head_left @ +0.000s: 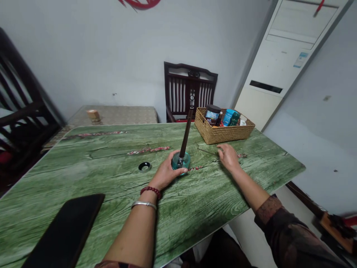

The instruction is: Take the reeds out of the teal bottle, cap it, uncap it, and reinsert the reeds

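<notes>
My left hand (169,168) is wrapped round a small teal glass reed diffuser bottle (176,160) on the green table. A dark bundle of reed sticks (185,134) stands in its neck, leaning slightly right. To the right, my right hand (229,158) is closed at the fingertips on a thin stick (206,150), which points left, low over the tabletop. A black ring-shaped cap (144,166) lies on the table to the left of the bottle.
A woven basket (227,134) holding several jars and bottles stands at the table's back right. A black flat slab (67,227) lies at the front left. Beyond the wood-grain table (117,178) are a dark wooden chair (192,89) and a lower table (125,114).
</notes>
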Motion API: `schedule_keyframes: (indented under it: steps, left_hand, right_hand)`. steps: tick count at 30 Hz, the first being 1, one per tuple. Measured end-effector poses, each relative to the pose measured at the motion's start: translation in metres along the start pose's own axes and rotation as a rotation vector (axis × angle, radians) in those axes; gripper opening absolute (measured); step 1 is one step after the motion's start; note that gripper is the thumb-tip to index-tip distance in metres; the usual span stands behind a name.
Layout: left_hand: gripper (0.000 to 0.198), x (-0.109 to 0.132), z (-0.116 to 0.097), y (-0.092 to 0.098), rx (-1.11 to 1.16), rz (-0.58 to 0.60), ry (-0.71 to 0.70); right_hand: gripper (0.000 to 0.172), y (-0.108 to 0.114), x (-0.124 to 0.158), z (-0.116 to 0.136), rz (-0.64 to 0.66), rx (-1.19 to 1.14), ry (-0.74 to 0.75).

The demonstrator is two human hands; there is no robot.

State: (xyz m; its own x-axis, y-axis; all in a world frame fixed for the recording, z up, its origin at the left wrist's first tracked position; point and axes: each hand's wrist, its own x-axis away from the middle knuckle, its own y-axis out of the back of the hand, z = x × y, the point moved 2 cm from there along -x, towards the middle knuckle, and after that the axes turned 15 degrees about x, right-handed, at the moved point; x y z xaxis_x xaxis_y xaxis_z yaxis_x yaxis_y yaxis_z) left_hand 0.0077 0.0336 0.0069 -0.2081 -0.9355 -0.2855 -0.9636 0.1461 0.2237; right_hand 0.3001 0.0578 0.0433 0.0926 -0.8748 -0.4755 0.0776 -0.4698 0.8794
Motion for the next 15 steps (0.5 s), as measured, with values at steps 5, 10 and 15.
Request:
schedule_keyframes:
  steps: [5,10,15]
  left_hand:
    - [0.079,-0.001,0.001,0.001,-0.003,-0.004,0.007]
    - [0.078,-0.001,0.000,0.001,-0.007,0.004,0.011]
    - [0.079,0.000,-0.001,0.000,-0.002,0.014,0.003]
  right_hand:
    - [0.031,-0.024,0.014,-0.016,0.201,0.305,0.045]
    - [0.024,-0.025,0.016,-0.012,0.245,0.377,0.071]
    - [0.020,-0.017,0.014,-0.006,0.222,0.372,0.100]
